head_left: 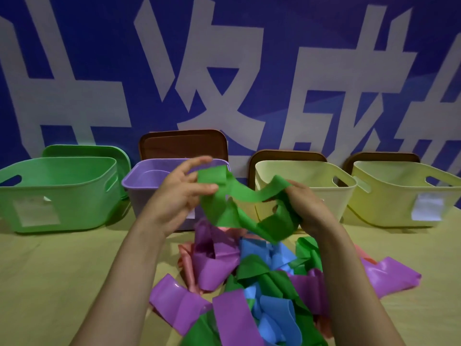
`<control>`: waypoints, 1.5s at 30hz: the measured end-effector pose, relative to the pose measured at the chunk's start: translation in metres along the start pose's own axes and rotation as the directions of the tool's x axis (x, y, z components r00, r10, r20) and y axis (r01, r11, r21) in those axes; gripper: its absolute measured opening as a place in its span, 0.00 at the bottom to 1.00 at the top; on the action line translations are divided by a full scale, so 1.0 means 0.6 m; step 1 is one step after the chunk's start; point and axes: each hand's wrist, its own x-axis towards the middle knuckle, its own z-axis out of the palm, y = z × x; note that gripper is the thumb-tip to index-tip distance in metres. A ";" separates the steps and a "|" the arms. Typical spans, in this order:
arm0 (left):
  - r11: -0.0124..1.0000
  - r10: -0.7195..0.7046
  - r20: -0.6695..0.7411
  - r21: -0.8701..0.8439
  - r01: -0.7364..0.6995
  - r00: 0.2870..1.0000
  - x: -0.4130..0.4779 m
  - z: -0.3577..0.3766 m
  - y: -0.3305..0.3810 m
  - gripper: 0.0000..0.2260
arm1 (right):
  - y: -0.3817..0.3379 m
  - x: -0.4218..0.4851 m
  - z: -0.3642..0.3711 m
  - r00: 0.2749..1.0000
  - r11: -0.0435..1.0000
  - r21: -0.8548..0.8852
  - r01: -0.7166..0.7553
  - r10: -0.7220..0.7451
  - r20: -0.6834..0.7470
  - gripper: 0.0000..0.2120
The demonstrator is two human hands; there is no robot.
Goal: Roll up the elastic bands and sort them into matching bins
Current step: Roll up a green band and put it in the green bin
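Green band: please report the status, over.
Left hand and right hand grip green band, lifted over pile. Not yet rolled. Green bin far left, way open.

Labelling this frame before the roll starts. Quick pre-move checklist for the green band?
1. Both hands on the green band: ok; left hand pinches one end, right hand grips further along.
2. Band flat, untwisted: not ok; it hangs twisted and folded.
3. Band free of the pile: cannot tell; its lowest fold overlaps the pile in view.
4. Green bin open: ok; lid leans behind it.
5. Bin's inside: cannot tell; its wall hides it.
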 end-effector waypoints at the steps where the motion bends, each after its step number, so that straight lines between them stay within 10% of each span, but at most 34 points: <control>1: 0.975 0.018 -0.018 0.223 -0.013 1.000 0.003 -0.006 -0.008 0.23 | -0.001 0.002 -0.004 1.000 0.993 0.116 0.004 -0.004 0.004 0.11; 7: 0.358 0.098 -0.081 0.933 0.041 0.992 0.008 -0.015 -0.031 0.18 | -0.017 -0.007 -0.012 0.993 0.913 0.408 -0.010 -0.037 0.108 0.13; 9: 0.467 -0.019 -0.001 0.884 0.010 1.000 -0.002 0.002 -0.027 0.16 | -0.021 -0.014 -0.001 0.983 0.910 0.413 -0.027 -0.052 0.177 0.11; 13: 0.784 0.185 -0.027 0.606 -0.131 0.982 -0.004 0.032 -0.018 0.06 | -0.028 -0.016 0.012 0.975 0.880 0.475 -0.023 -0.086 0.206 0.10; 17: 0.164 0.247 -0.050 0.986 0.009 0.968 -0.004 0.029 -0.036 0.13 | -0.025 -0.012 0.021 0.991 0.942 0.333 0.045 -0.083 0.101 0.10; 18: 0.170 0.290 -0.040 0.985 -0.011 0.956 -0.005 0.032 -0.038 0.12 | -0.022 -0.011 0.023 0.993 0.962 0.262 0.075 -0.096 0.066 0.10; 22: 0.781 0.244 0.063 0.579 -0.235 0.968 -0.015 0.058 -0.020 0.16 | -0.020 -0.014 0.033 0.986 0.983 0.108 0.147 -0.154 0.061 0.08; 26: 0.835 -0.011 0.282 0.531 -0.147 0.959 -0.029 0.076 -0.031 0.11 | -0.026 -0.020 0.031 0.972 0.974 0.024 0.226 -0.227 0.057 0.04; 31: 0.962 0.166 0.020 0.216 -0.167 0.986 -0.023 0.079 -0.006 0.07 | -0.031 -0.033 -0.010 0.961 0.977 -0.073 0.200 -0.181 0.211 0.05; 35: 0.908 -0.110 0.252 0.420 -0.006 0.961 -0.044 0.083 -0.034 0.19 | -0.037 -0.044 -0.007 0.937 0.960 -0.050 0.276 -0.257 0.236 0.04; 40: 0.958 -0.055 0.191 0.286 -0.002 0.980 -0.026 0.055 0.000 0.08 | -0.087 -0.061 -0.039 0.905 0.901 -0.244 0.359 -0.272 0.327 0.11; 45: 0.958 -0.193 0.426 0.276 0.077 0.884 -0.035 0.033 0.081 0.06 | -0.114 -0.073 -0.073 0.701 0.871 0.483 0.093 -0.402 0.589 0.24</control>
